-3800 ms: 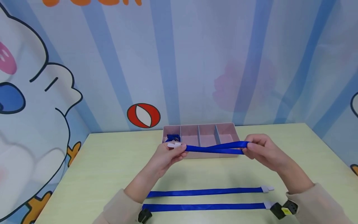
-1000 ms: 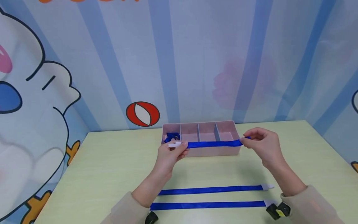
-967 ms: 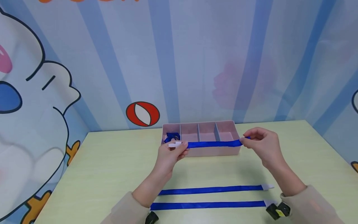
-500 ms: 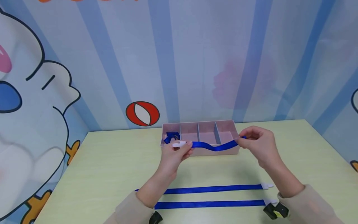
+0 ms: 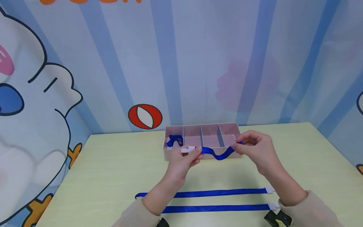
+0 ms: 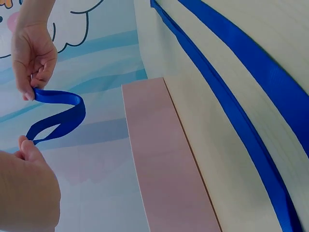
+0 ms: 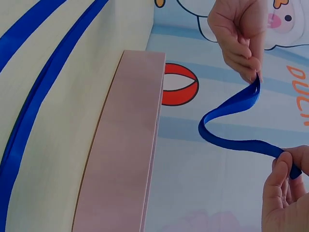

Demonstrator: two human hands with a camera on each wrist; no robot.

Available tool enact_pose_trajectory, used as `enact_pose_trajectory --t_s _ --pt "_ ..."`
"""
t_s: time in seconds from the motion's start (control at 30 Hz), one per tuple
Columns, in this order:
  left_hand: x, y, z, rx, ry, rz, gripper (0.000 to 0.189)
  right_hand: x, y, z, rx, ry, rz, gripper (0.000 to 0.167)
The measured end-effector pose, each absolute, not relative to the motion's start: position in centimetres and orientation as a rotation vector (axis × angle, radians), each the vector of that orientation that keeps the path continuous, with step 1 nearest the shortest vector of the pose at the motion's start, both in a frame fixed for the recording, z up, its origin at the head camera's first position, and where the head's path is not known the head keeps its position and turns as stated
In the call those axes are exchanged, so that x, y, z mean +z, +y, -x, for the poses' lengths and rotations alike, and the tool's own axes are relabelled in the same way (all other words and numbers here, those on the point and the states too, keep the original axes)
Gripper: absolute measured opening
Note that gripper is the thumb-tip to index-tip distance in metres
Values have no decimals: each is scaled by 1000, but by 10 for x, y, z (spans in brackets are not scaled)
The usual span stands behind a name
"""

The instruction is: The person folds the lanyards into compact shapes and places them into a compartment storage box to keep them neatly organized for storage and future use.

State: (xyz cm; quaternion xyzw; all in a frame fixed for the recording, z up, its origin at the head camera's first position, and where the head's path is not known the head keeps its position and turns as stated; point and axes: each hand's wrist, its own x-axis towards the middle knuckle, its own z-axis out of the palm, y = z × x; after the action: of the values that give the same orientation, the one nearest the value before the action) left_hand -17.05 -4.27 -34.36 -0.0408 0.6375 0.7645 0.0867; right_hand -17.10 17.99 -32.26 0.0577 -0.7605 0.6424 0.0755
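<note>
A blue lanyard [image 5: 218, 156] with a white plastic clip [image 5: 187, 150] hangs between my two hands, above the table and in front of the pink box. My left hand [image 5: 182, 164] pinches it by the clip end, thumb on top. At its other end, my right hand [image 5: 256, 151] pinches the strap between thumb and fingertips, a short blue bit showing past them. The strap [image 7: 229, 143] sags in an S-shaped bend in the right wrist view. Both hands also show in the left wrist view, the left hand [image 6: 34, 191] lower and the right hand [image 6: 35, 58] above.
Two more blue lanyards lie side by side across the table, a farther lanyard [image 5: 221, 193] and a nearer lanyard [image 5: 218, 208], white clips at the right. The pink divided box [image 5: 235, 153] stands by the wall; a bundled blue lanyard [image 5: 175, 139] sits in its leftmost compartment.
The strap was stretched nearly straight and now sags in a curve. My hands have come closer together, the left moving right and the right moving left.
</note>
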Motion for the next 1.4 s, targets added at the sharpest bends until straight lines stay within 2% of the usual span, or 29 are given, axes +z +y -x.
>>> enact_pose_trajectory --t_s 0.27,0.6,1.03,1.2,1.4 --pt "-342 -37 166 2292 1840 75 28 -320 169 168 1973 -2274 -228 10" --pt "-342 -30 163 2304 1778 44 28 -319 159 167 2014 -2308 -257 23" --pt "-345 -21 162 2334 1707 9 28 -322 151 168 2087 -2346 -293 23" --pt "-344 -21 161 2341 1716 -20 28 -323 152 168 2135 -2341 -319 32" --pt "-343 -22 160 2349 1719 -14 27 -324 154 167 2176 -2332 -368 27"
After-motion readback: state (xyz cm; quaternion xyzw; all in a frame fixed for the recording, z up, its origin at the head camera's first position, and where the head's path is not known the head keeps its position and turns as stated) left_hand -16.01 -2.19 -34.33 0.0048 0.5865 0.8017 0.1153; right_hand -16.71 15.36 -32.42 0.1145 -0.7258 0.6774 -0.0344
